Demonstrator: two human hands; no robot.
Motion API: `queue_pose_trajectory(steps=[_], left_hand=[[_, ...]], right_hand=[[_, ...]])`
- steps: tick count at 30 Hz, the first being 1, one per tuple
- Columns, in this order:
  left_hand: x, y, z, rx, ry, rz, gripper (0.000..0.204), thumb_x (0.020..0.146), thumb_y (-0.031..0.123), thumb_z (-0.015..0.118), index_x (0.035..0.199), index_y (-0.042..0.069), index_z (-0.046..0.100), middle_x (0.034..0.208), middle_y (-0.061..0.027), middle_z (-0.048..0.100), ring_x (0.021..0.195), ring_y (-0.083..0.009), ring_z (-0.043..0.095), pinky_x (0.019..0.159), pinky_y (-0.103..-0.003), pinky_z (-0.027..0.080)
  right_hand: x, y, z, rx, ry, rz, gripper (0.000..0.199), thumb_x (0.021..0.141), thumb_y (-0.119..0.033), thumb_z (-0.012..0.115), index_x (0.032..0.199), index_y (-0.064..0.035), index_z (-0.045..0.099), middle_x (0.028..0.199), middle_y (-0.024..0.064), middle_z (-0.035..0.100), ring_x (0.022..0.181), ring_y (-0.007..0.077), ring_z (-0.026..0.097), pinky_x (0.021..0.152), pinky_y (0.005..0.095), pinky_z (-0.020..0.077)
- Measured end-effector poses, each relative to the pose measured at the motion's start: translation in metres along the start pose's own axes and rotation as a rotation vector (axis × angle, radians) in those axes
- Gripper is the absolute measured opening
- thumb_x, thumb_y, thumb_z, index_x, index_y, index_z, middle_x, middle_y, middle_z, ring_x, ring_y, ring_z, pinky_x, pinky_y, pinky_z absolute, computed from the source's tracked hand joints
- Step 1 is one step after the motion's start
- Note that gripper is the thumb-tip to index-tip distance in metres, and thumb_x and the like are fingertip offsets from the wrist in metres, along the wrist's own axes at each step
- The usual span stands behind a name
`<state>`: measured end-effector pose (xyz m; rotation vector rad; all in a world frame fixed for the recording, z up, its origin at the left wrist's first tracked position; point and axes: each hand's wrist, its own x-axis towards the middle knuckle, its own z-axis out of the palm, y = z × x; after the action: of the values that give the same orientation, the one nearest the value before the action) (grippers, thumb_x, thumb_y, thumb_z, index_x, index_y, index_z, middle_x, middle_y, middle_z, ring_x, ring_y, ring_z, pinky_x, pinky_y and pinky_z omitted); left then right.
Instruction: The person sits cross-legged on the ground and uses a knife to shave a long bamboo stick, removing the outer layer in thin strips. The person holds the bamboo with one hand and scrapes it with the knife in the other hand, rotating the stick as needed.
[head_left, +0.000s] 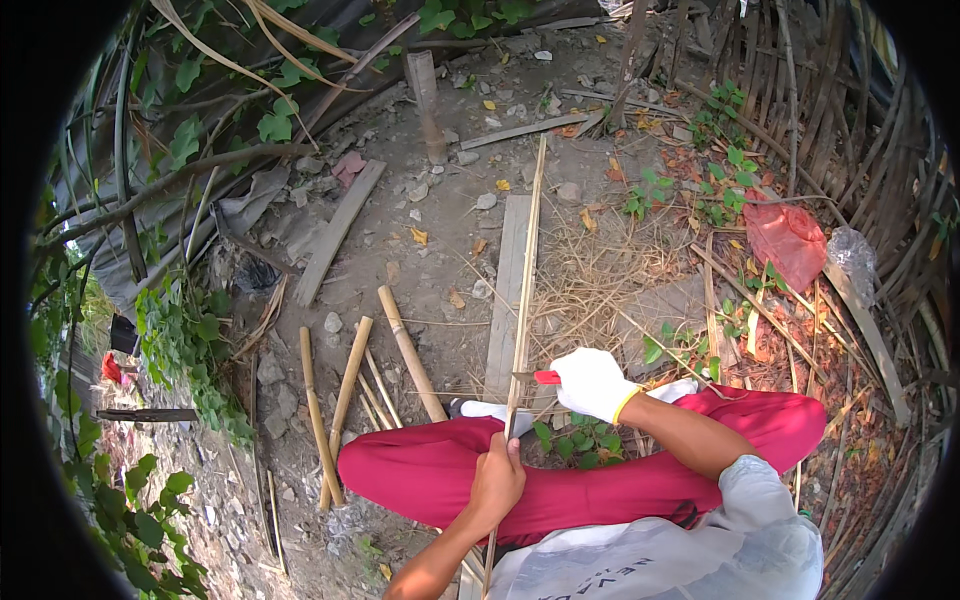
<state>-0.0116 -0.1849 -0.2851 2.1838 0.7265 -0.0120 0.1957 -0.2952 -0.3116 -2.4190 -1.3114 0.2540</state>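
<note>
The strip (pixel 527 270) is dry, fibrous wood. Right of it, the glove (pixel 594 386) is matt cloth, the knife handle (pixel 547 377) smooth plastic; farther right, a plastic sheet (pixel 785 242) looks thin and crinkled. Left of it, the board (pixel 507 285) is rough, weathered wood, the poles (pixel 408 345) smooth bamboo.

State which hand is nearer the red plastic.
Right: the gloved right hand is below and left of the red plastic in the picture; the left hand is lower and farther left.
</note>
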Motion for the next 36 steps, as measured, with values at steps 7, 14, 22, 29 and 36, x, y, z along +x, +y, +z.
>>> queue_pose_trajectory(steps=[7,14,22,29,36], left_hand=[[0.008,0.009,0.017,0.078,0.033,0.110,0.025,0.106,0.019,0.048,0.098,-0.005,0.051,0.069,-0.0347,0.062,0.067,-0.0564,0.062,0.059,-0.062,0.046],[0.009,0.002,0.010,0.087,0.016,-0.034,0.023,0.106,0.017,0.047,0.097,-0.004,0.052,0.070,-0.0336,0.061,0.072,-0.0551,0.062,0.062,-0.061,0.044],[-0.070,-0.008,0.005,0.015,-0.222,0.015,0.026,0.106,0.021,0.048,0.099,-0.004,0.051,0.067,-0.0361,0.059,0.067,-0.0587,0.059,0.059,-0.065,0.043],[-0.109,-0.026,-0.012,0.131,-0.308,-0.063,0.024,0.107,0.024,0.049,0.104,0.001,0.053,0.065,-0.0224,0.062,0.058,-0.0446,0.064,0.051,-0.050,0.046],[-0.150,-0.092,-0.001,-1.195,-0.141,-0.806,0.029,0.108,0.025,0.047,0.087,0.011,0.060,0.066,0.0068,0.044,0.055,-0.0090,0.039,0.051,-0.028,0.036]], right_hand=[[0.013,0.000,0.027,-0.046,-0.045,0.084,0.014,0.078,-0.019,0.062,0.079,-0.0095,0.072,0.074,0.0171,0.069,0.074,0.0389,0.069,0.067,0.0492,0.0544],[0.032,-0.009,0.042,-0.054,0.036,0.016,0.016,0.078,-0.019,0.064,0.078,-0.0072,0.074,0.075,0.0186,0.070,0.072,0.0376,0.071,0.066,0.0488,0.0551],[0.080,0.136,0.014,-0.243,-0.019,0.431,0.024,0.090,-0.017,0.058,0.094,-0.0040,0.077,0.090,0.0215,0.074,0.085,0.0368,0.075,0.074,0.0467,0.0594],[0.083,0.155,0.005,-0.297,0.061,0.543,0.025,0.091,-0.018,0.057,0.095,-0.0052,0.079,0.093,0.0196,0.076,0.089,0.0353,0.075,0.077,0.0461,0.0593],[0.080,0.178,0.016,-0.338,0.041,0.567,0.023,0.091,-0.018,0.059,0.096,-0.0077,0.079,0.094,0.0164,0.076,0.090,0.0340,0.075,0.078,0.0436,0.0593]])
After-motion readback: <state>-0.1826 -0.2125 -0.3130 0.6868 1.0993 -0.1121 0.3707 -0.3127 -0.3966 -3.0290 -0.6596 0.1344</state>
